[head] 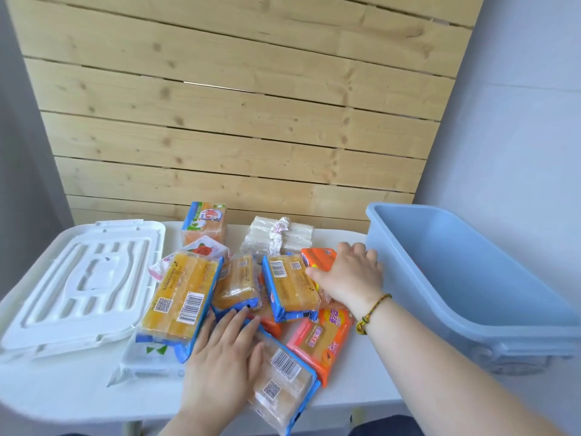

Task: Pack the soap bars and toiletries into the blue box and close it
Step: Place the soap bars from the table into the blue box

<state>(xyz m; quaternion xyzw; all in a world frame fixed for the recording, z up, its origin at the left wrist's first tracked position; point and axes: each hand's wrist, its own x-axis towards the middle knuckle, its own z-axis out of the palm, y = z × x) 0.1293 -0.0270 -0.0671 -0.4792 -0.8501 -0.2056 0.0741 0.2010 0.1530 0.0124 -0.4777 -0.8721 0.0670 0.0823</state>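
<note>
— While the white lid (78, 284) lies off at the left, what is the left hand (224, 350) doing?
— Resting flat, fingers together, on the soap packs (182, 297), whose long sides run away from the person.
— And the right hand (349, 275)?
— Fingers curled over an orange soap pack (317, 258) beside the blue box (465, 297). Packing seems just begun; next, lift it in.

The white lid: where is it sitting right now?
In the head view the white lid lies flat at the table's left end, its right edge beside the big yellow soap pack, far across the pile from the blue box.
</note>
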